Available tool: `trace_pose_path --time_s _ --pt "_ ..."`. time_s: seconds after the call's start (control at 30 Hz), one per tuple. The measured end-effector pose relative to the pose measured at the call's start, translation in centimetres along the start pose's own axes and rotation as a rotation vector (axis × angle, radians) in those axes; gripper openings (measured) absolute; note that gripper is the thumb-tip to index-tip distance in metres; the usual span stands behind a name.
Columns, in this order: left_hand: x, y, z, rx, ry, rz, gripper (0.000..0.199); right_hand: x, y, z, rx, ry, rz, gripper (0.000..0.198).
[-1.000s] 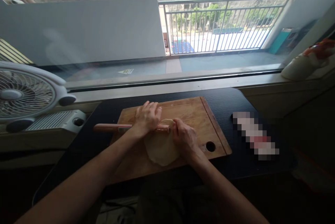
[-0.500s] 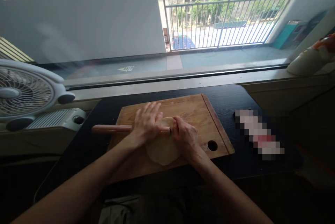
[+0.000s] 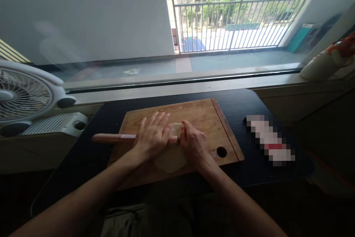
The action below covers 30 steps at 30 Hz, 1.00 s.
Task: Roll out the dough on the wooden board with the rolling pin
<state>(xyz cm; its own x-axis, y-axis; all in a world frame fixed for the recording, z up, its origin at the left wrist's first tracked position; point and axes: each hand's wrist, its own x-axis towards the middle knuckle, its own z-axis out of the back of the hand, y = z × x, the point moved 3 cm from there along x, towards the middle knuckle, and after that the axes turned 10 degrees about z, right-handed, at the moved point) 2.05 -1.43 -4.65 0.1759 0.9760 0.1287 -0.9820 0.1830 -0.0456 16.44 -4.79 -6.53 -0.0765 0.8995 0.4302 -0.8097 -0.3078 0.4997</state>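
A flat round sheet of pale dough lies on the wooden cutting board. My left hand rests palm down on a wooden rolling pin, its fingers stretched out and pointing away from me. The pin lies crosswise over the dough, and its long left part sticks out past the board's edge. At the dough's right edge, beside the pin's right end, my right hand is closed with thumb and fingertips pinching the dough. Both hands hide part of the sheet.
The board stands on a dark table below a window. To the left is a white fan. A blurred-out pale item lies on the table at right. A whitish figure stands on the sill.
The rolling pin has turned under my left palm, so a pale label now shows on it, and it sits slightly nearer to me. My right hand keeps its pinch. The view has shifted slightly.
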Motion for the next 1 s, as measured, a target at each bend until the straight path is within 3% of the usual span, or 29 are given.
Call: trace_pose_path --time_s 0.13,0.2,0.3,0.47,0.57,0.7,0.8,0.9,1.0 --pt "7.0 -0.9 -0.8 -0.033 0.089 0.149 0.058 -0.1 0.0 0.2 -0.018 -0.007 -0.019 0.033" --pt "8.1 -1.2 -0.7 -0.046 0.067 0.170 0.057 -0.1 0.0 0.2 -0.019 -0.010 -0.024 0.033" --pt "4.7 -0.9 -0.4 -0.051 0.022 0.088 0.053 -0.2 0.0 -0.1 -0.011 -0.009 -0.024 0.034" --pt "-7.8 0.3 -0.2 -0.040 -0.173 -0.123 0.053 0.0 -0.1 0.1 0.033 -0.004 -0.051 0.037" --pt "-12.5 1.0 -0.6 -0.081 -0.235 -0.148 0.062 -0.1 -0.6 1.4 0.079 0.089 -0.103 0.038" --pt "-12.6 1.5 -0.3 -0.161 -0.265 -0.086 0.048 -0.7 -0.4 2.6 0.080 0.284 -0.133 0.035" --pt "-10.6 1.0 0.8 -0.210 -0.289 -0.050 0.026 -0.8 0.8 1.9 0.129 0.178 -0.141 0.027" --pt "-9.0 0.4 1.7 -0.223 -0.352 -0.058 0.022 -0.1 1.8 0.5 0.148 0.049 -0.144 0.028" --pt "-8.8 0.9 1.6 -0.202 -0.383 -0.058 0.024 0.8 1.5 0.1 0.116 0.084 -0.042 0.026"
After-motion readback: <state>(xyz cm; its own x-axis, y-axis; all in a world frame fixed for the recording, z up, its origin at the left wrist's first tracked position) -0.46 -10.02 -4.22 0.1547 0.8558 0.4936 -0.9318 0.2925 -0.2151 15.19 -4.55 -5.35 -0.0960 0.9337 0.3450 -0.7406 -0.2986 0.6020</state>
